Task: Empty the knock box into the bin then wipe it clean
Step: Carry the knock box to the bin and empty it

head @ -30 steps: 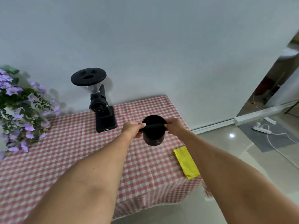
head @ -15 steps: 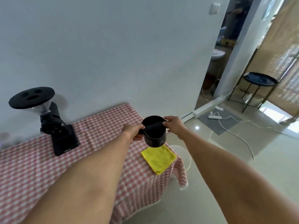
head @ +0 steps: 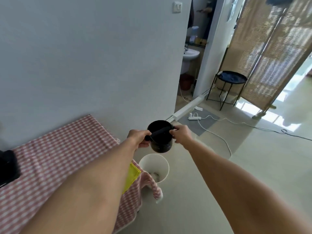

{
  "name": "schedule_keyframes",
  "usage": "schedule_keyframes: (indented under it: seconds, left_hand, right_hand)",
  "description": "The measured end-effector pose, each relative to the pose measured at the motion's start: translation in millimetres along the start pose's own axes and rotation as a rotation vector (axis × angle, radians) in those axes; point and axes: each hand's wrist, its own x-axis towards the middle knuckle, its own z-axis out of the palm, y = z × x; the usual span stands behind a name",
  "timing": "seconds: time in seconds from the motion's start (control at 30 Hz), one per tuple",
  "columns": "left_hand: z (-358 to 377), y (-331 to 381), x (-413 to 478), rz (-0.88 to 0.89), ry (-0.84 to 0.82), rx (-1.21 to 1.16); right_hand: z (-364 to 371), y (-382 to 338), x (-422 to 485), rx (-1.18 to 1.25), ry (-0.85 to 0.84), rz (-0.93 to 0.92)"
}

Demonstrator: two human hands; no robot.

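Note:
The black round knock box (head: 161, 144) hangs upright in the air past the table's right end, its knock bar across the top. My left hand (head: 139, 137) grips the bar's left end and the rim. My right hand (head: 181, 134) pinches the bar's right end. Below the box on the floor stands a white bin (head: 163, 168) with some pale waste inside. A yellow cloth (head: 132, 174) lies at the table's right edge, partly hidden by my left forearm.
The table has a pink checked cloth (head: 59, 149) whose corner hangs beside the bin. A black grinder base (head: 7, 166) shows at the far left. A white power strip (head: 194, 117) and cables cross the floor; a black side table (head: 232, 80) stands further right.
Both hands have carried the knock box to the right, off the table and over the bin. My view has swung right, so the flowers and most of the grinder have left the frame.

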Motion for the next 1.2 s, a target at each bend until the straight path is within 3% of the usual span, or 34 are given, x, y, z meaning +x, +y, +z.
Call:
schedule_keyframes:
  seconds: [0.33, 0.73, 0.93, 1.2]
  left_hand:
    - [83, 1, 33, -0.094, -0.217, 0.043]
    - [98, 34, 137, -0.254, -0.471, 0.147]
    - [85, 44, 186, -0.339, -0.654, -0.017]
    - [88, 36, 218, -0.263, -0.487, -0.134]
  right_hand:
    - [-65, 42, 65, 0.021, -0.036, 0.086]
    - [-57, 31, 164, 0.043, -0.093, 0.086]
    - [-46, 4, 214, 0.005, -0.194, 0.059]
    - [-20, 5, 270, 0.004, -0.254, 0.068]
